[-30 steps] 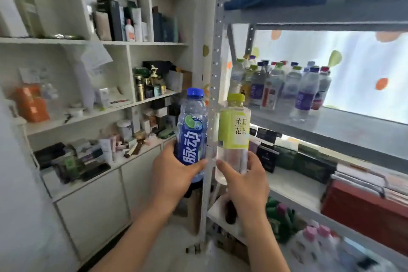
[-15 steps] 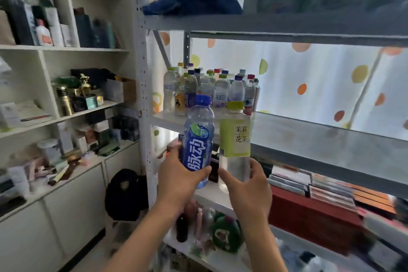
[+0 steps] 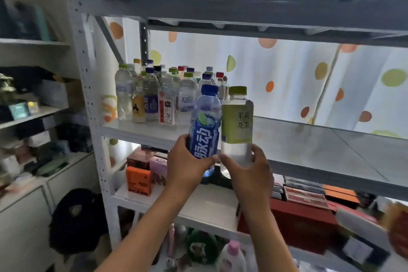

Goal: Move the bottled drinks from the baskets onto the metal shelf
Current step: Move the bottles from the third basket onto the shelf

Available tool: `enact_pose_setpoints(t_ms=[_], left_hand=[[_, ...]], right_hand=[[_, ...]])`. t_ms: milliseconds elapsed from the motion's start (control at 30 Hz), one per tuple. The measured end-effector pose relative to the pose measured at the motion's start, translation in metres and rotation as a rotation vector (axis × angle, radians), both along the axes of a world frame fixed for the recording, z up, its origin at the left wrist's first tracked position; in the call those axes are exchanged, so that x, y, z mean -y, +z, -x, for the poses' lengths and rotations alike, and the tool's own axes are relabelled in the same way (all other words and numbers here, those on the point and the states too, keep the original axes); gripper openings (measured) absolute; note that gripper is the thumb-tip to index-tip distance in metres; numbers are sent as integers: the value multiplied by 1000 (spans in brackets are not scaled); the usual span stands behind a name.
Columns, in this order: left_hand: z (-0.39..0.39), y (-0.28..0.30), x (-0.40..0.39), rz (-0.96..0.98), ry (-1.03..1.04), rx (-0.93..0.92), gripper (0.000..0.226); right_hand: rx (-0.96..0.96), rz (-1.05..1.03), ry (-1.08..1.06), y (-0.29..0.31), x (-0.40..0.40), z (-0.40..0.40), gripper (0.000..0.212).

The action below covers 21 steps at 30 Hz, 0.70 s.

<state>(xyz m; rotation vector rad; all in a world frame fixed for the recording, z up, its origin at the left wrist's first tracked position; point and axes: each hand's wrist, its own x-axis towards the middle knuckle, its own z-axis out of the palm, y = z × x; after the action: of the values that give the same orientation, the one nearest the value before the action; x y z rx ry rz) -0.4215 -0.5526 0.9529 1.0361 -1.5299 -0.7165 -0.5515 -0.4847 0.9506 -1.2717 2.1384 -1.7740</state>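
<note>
A cluster of bottled drinks (image 3: 163, 95) already stands on the metal shelf (image 3: 309, 146); left hand (image 3: 187, 165) grips a blue-capped bottle (image 3: 206, 123), right hand (image 3: 249, 170) a green-labelled tea bottle (image 3: 237, 123), both raised before it, unplaced.

- A blue bottle (image 3: 205, 123) with a blue cap stands up straight, held in front of the metal shelf (image 3: 309, 139).
- A green-label bottle (image 3: 237, 126) with a green cap stands just beside it.
- Many bottles (image 3: 163, 97) stand together on the shelf's left end.
</note>
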Motion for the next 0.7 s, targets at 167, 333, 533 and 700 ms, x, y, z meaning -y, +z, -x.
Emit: enact_pose_setpoints(t_ms=[167,333,533,700], left_hand=[[43,-1,25,-5,-2,-26,71],[95,3,48,-11,22,-76,66],[148,9,87,6,42,-126,70],[178,-1,119,-25,124,-128,73]], right_hand=[[8,44,-17,2,27,38,68],[-36,36,8,11,48,82,69],[-148,14,-6,19,85,132,79],[-156,-11,6,15,113,161,74]])
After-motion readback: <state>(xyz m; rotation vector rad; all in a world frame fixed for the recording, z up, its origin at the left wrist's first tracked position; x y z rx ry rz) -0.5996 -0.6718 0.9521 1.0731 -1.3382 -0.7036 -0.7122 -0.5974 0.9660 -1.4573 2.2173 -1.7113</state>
